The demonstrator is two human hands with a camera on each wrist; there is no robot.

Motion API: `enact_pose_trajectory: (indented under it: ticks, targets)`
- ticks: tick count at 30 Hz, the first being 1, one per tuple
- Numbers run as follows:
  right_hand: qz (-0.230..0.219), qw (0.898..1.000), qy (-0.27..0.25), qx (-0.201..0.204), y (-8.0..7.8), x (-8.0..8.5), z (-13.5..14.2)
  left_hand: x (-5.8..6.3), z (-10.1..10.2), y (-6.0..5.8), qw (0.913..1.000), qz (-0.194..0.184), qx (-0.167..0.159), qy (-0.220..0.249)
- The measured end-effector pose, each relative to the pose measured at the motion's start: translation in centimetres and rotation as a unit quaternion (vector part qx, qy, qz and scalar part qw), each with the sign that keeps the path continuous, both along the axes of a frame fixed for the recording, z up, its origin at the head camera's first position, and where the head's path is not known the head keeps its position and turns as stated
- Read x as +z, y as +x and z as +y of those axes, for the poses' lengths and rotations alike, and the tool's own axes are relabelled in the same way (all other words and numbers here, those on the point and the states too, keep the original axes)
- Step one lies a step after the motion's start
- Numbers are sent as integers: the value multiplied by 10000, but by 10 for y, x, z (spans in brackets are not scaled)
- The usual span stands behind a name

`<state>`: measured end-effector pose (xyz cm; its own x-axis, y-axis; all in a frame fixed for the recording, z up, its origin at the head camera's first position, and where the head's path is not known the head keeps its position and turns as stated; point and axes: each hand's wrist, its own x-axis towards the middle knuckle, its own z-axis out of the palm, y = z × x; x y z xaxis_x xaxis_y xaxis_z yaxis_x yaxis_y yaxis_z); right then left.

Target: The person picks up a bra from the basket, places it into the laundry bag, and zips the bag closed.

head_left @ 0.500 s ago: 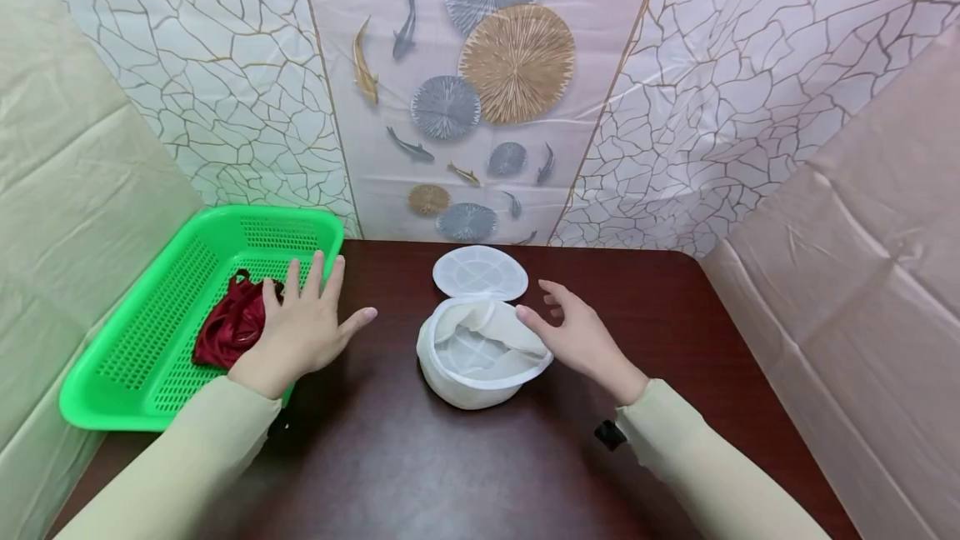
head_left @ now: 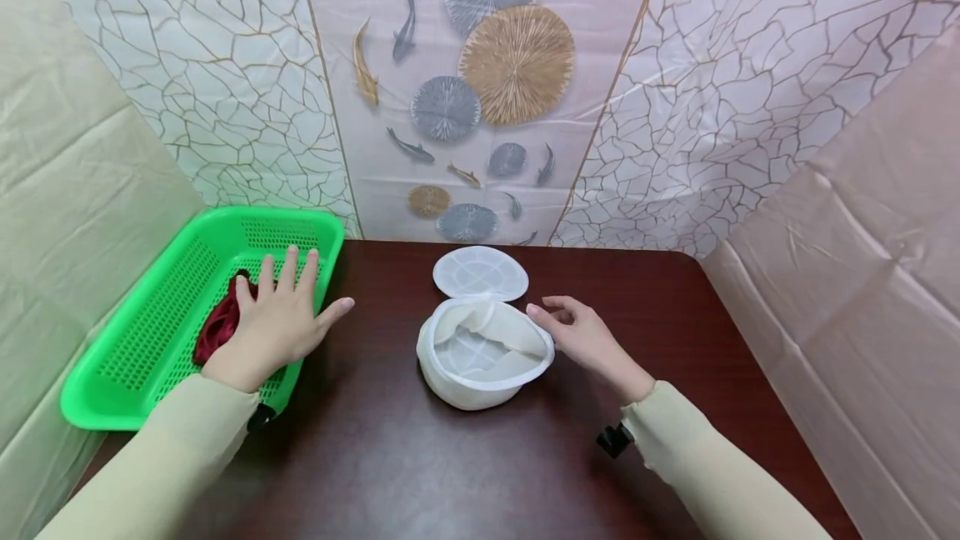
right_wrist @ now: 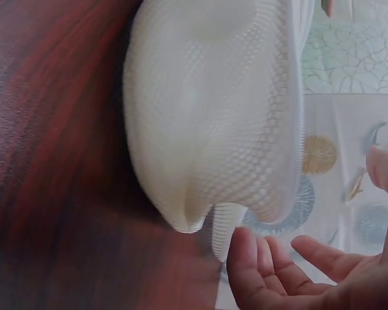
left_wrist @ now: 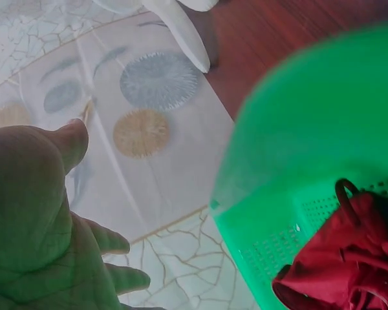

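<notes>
A white mesh laundry bag (head_left: 467,394) stands on the table, its round top unzipped and its lid (head_left: 480,273) folded back behind it. Beside its right rim is my right hand (head_left: 592,344), fingers loosely bent and holding nothing. In the right wrist view, the fingertips (right_wrist: 242,248) are close to the mesh side (right_wrist: 200,116); contact is hard to tell. Spread above the green basket (head_left: 86,394), my left hand (head_left: 273,327) has straight fingers and grips nothing. Under it lies a crumpled dark red, shiny garment (head_left: 217,332) with thin straps, partly hidden by the hand.
The dark wooden table (head_left: 450,473) meets a patterned cloth backdrop (head_left: 255,107) at the back. Cloth walls stand at the left and right (head_left: 862,273). The basket's perforated sides rise near the left wall.
My left hand has shifted left, farther over the basket and the red garment. My right hand has moved slightly right and down beside the bag's rim. The bag has stayed put.
</notes>
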<state>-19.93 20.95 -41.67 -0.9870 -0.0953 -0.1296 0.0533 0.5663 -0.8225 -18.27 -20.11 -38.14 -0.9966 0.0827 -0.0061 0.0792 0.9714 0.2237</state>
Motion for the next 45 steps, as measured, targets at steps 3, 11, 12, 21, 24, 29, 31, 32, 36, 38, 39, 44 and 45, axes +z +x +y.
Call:
enact_pose_trajectory:
  ticks: [3,11,12,21,24,29,31,32,36,38,39,44,45]
  targets:
    - [-228,9994,-233,-72,-1,-6,1,4,-6,0,9999,-58,47,130]
    - [-324,9986,-312,-260,-2,-20,3,5,-32,-8,9991,-343,112,226]
    - [-309,9987,-336,-242,-2,-21,3,5,-36,-9,9989,-404,93,227]
    - [-15,9996,155,-245,-1,-24,4,2,-61,-22,9940,-939,-363,427]
    - [11,9995,250,-180,-1,-25,4,-3,-68,-26,9918,-1163,-335,400]
    - [44,9994,317,-127,-1,-26,4,-10,-76,-29,9866,-1582,-292,264]
    - [87,9994,322,-119,-1,-26,5,-12,-77,-30,9845,-1712,-311,235]
    - [113,9993,334,-115,-1,-27,4,-14,-77,-31,9836,-1759,-338,230]
    - [220,9991,344,-102,-1,-27,4,-18,-78,-33,9811,-1873,-413,265]
    - [281,9989,359,-88,-1,-27,4,-20,-78,-34,9798,-1936,-425,264]
    - [302,9989,358,-91,-1,-27,4,-21,-79,-34,9790,-1978,-420,261]
    - [404,9984,379,-112,0,-28,4,-28,-81,-37,9737,-2213,-471,280]
    - [422,9983,379,-122,0,-28,4,-29,-81,-38,9727,-2253,-485,277]
